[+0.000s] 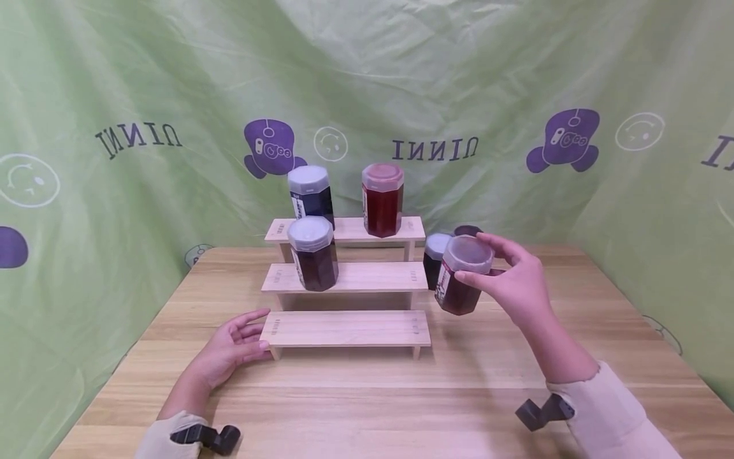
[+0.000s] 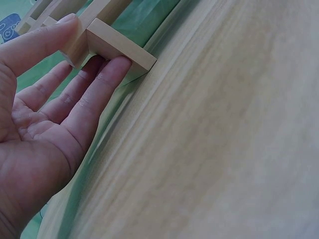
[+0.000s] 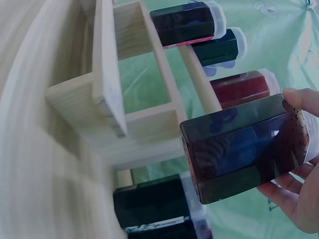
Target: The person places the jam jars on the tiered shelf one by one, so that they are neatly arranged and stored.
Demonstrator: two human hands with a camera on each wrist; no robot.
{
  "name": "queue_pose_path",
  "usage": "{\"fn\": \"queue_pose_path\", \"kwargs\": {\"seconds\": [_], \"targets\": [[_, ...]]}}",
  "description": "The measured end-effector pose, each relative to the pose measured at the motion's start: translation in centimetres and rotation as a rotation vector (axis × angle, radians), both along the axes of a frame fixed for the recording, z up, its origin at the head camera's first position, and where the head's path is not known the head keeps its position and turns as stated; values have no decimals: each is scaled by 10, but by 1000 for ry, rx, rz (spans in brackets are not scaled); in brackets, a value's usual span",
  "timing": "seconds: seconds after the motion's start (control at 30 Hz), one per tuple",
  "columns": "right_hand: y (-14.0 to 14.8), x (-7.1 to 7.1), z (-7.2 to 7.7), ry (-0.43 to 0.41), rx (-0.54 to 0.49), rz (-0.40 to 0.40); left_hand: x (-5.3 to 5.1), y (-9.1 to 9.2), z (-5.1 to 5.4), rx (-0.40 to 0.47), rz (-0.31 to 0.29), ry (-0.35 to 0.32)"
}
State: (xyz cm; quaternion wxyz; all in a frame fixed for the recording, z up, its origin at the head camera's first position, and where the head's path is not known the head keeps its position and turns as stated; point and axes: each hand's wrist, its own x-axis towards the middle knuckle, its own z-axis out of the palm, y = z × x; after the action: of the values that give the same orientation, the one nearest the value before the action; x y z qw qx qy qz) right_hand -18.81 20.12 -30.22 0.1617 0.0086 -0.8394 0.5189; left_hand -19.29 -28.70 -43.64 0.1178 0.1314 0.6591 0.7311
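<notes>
My right hand grips a dark red jar by its translucent lid, thumb and fingers on opposite sides. The jar tilts in the air, right of a three-step wooden stand. From the right wrist view, the held jar shows its base and faceted side. My left hand holds the left end of the lowest step, thumb near the front edge. In the left wrist view, fingertips of that hand touch the end of the stand.
On the top step stand a dark blue jar and a red jar. The middle step bears a dark jar at left. Behind the held jar are a white-lidded dark jar and another dark lid. Green cloth hangs behind the table.
</notes>
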Motion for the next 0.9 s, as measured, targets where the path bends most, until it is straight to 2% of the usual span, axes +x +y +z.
{"fn": "queue_pose_path", "kwargs": {"seconds": [0.47,0.63,0.9], "targets": [[-20,-8,25,18,-18,78,0,1,1,-2,1,-7],[-27,-13,27,26,5,87,0,1,1,-9,9,-9],[-41,-25,25,57,-7,148,0,2,1,-4,14,-11]]}}
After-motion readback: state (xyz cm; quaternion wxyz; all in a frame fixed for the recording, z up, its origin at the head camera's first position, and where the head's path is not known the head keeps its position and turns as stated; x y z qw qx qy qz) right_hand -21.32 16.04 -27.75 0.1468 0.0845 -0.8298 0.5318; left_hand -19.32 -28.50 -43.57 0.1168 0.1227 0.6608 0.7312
